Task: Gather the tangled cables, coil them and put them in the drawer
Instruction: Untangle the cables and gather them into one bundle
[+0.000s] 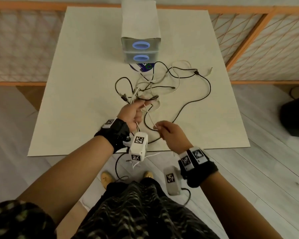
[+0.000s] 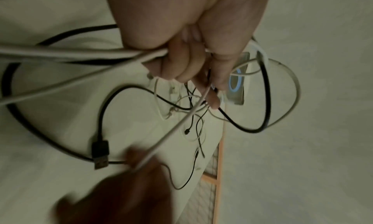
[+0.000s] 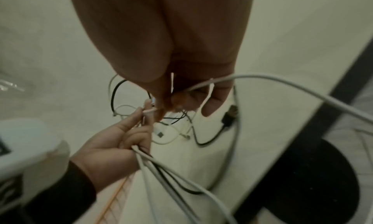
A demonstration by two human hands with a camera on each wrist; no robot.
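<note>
at the frame's centre the left hand (image 1: pixel 131 114) grips a bunch of tangled cables (image 1: pixel 162 83) above the white table (image 1: pixel 76 100), the right hand (image 1: pixel 171 133) pinches a white cable (image 1: pixel 149 118), and the drawer unit (image 1: pixel 140 49) stands closed at upper centre

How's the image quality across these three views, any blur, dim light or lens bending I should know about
Head view: dim, warm light, the wooden railing bows from wide-angle distortion. Left wrist view: the right hand is motion-blurred and dark, the left hand sharper. Right wrist view: murky, nearest white cable soft.
</note>
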